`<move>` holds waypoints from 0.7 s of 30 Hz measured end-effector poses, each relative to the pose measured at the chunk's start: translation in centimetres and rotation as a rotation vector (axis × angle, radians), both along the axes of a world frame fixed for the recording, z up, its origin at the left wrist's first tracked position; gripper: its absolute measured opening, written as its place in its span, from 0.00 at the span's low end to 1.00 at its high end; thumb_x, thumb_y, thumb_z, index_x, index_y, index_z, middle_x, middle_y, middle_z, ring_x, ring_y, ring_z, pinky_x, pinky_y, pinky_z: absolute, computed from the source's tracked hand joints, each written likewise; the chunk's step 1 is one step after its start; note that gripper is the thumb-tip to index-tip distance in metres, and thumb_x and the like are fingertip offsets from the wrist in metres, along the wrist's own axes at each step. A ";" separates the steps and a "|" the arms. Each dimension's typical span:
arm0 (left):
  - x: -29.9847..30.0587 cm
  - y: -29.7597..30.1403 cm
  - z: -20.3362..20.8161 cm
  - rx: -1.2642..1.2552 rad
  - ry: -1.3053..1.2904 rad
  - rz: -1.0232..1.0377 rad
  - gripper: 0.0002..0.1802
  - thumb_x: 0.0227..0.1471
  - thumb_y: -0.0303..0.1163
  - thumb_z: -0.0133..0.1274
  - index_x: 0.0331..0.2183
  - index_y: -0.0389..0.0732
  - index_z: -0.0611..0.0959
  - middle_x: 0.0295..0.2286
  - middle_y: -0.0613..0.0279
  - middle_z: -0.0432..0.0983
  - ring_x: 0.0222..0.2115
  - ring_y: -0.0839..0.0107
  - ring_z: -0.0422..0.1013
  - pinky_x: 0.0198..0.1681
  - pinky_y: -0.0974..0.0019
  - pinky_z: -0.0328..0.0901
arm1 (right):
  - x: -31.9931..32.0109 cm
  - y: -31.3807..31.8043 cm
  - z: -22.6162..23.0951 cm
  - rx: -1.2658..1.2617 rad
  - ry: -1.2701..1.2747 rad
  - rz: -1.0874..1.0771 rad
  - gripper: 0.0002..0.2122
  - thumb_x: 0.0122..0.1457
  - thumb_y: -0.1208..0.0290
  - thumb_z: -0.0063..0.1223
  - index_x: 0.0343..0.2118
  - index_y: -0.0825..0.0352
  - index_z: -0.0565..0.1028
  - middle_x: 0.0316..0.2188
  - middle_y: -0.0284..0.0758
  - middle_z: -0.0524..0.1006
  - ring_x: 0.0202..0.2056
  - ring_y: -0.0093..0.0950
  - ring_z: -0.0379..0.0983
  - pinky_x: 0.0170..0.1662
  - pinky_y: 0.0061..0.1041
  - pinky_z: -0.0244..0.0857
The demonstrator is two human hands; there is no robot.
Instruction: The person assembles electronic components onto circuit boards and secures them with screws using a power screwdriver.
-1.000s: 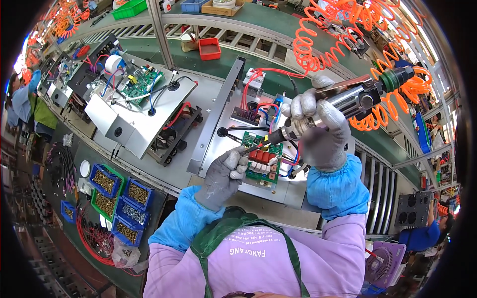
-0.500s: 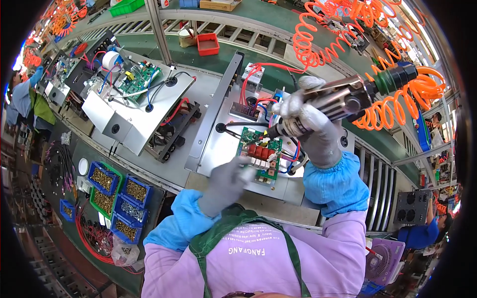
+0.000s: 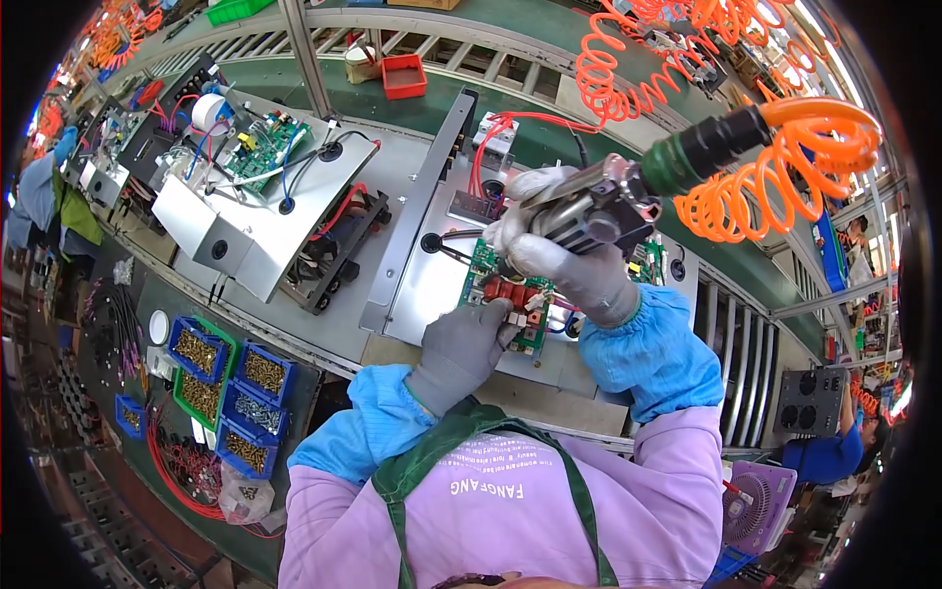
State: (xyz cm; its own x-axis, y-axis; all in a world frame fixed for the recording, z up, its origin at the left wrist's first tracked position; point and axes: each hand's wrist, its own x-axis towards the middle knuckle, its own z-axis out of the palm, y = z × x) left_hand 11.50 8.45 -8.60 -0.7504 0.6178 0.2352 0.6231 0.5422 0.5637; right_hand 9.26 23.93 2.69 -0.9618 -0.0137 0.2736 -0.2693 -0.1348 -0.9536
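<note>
My right hand, in a grey glove with whitish fingers, is wrapped round an air screwdriver. The tool tilts down to the left, and its tip is hidden behind my fingers, over the green circuit board. Red and white blocks stand on this board, which lies in a bright metal chassis. My left hand, gloved in grey, is closed with its thumb and fingertips together at the board's near left part. Whatever lies between those fingertips is hidden.
An orange coiled hose runs from the tool. Another opened chassis stands to the left. Blue bins of screws sit at the lower left, near red wires. Rollers lie right; a red tray is beyond.
My left hand has moved right and away from me onto the board, its fingers closing. The air screwdriver in my right hand has shifted left and tilted more steeply.
</note>
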 end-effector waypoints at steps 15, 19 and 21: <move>-0.3 -0.2 0.4 0.033 0.008 -0.030 0.12 0.52 0.42 0.51 0.37 0.47 0.76 0.21 0.58 0.75 0.22 0.58 0.73 0.26 0.55 0.67 | -1.6 -1.0 1.3 0.031 -0.084 0.057 0.19 0.45 0.76 0.64 0.42 0.69 0.73 0.27 0.30 0.77 0.28 0.19 0.75 0.32 0.21 0.71; -0.2 -0.2 1.5 0.047 0.028 -0.043 0.13 0.52 0.41 0.51 0.38 0.46 0.76 0.20 0.59 0.74 0.22 0.58 0.73 0.26 0.54 0.67 | -1.8 -0.7 1.6 0.013 -0.120 0.057 0.19 0.45 0.76 0.64 0.41 0.69 0.73 0.26 0.29 0.76 0.27 0.18 0.74 0.30 0.19 0.70; 0.2 -0.1 2.3 -0.011 0.090 -0.064 0.13 0.52 0.38 0.51 0.38 0.44 0.75 0.20 0.59 0.74 0.22 0.59 0.73 0.24 0.54 0.67 | -1.9 -0.6 1.4 0.010 -0.119 0.046 0.19 0.45 0.76 0.65 0.41 0.69 0.73 0.26 0.29 0.76 0.26 0.17 0.74 0.30 0.19 0.70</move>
